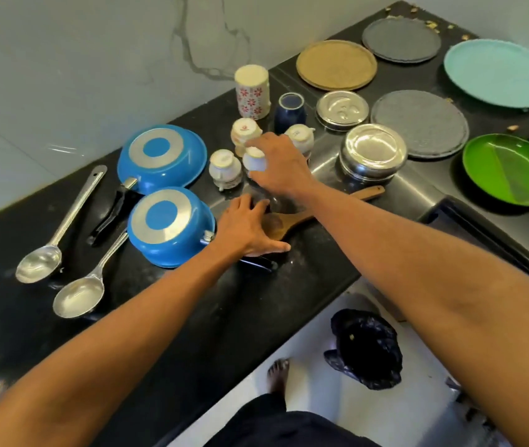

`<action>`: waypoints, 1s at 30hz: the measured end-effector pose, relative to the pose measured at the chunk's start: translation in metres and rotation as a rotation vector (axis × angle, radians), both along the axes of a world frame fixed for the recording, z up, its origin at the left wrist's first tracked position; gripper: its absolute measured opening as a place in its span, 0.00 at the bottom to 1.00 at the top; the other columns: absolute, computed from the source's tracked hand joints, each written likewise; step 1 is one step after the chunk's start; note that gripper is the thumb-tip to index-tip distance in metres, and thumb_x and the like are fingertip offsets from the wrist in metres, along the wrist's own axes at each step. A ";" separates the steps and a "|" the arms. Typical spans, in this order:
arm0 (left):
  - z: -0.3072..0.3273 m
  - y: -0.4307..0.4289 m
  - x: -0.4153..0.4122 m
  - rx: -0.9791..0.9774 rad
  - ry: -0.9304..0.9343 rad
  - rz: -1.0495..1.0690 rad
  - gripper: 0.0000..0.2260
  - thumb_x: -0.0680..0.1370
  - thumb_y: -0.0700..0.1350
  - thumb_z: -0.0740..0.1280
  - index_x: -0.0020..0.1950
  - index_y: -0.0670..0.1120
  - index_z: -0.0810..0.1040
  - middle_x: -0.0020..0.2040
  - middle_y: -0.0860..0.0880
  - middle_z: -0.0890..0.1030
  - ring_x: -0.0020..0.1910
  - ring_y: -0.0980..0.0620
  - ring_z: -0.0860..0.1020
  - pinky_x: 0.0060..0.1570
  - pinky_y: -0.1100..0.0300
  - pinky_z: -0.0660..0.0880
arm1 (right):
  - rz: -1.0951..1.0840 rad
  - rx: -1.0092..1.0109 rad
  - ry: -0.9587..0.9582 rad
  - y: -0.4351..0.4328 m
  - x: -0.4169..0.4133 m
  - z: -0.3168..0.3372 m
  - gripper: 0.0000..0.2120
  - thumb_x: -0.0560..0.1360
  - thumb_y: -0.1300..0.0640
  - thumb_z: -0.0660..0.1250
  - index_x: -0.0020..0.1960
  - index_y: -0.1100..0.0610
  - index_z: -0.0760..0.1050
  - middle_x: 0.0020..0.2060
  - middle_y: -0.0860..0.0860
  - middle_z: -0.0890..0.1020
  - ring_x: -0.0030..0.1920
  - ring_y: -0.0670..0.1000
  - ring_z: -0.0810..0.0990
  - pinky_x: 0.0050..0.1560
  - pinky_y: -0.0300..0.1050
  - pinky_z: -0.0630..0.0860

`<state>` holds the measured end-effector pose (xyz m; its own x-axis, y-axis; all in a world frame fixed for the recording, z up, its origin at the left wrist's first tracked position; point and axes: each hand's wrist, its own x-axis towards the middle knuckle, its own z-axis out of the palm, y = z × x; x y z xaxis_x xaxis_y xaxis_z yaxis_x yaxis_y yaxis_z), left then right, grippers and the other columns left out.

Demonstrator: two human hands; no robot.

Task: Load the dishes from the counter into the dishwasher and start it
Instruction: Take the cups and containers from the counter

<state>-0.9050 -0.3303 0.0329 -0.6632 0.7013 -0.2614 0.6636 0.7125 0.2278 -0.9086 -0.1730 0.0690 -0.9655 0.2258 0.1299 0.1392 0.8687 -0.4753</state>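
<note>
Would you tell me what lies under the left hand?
A wooden spatula pokes out from under the left hand, and so does a black handle. The rest is covered by the palm.

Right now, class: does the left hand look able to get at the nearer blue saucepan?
Likely yes: the left hand lies open right beside the blue saucepan, nothing between them.

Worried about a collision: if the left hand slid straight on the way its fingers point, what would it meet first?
Probably the small white ceramic cup gripped by the right hand, which sits just beyond the left hand; depth is unclear.
</note>
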 end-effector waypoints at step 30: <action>0.020 0.025 -0.002 -0.168 -0.126 0.020 0.52 0.59 0.69 0.77 0.76 0.50 0.59 0.75 0.43 0.56 0.74 0.36 0.55 0.68 0.35 0.64 | -0.071 0.096 -0.003 0.000 -0.025 0.046 0.35 0.61 0.36 0.76 0.64 0.47 0.73 0.56 0.47 0.81 0.56 0.51 0.78 0.50 0.45 0.73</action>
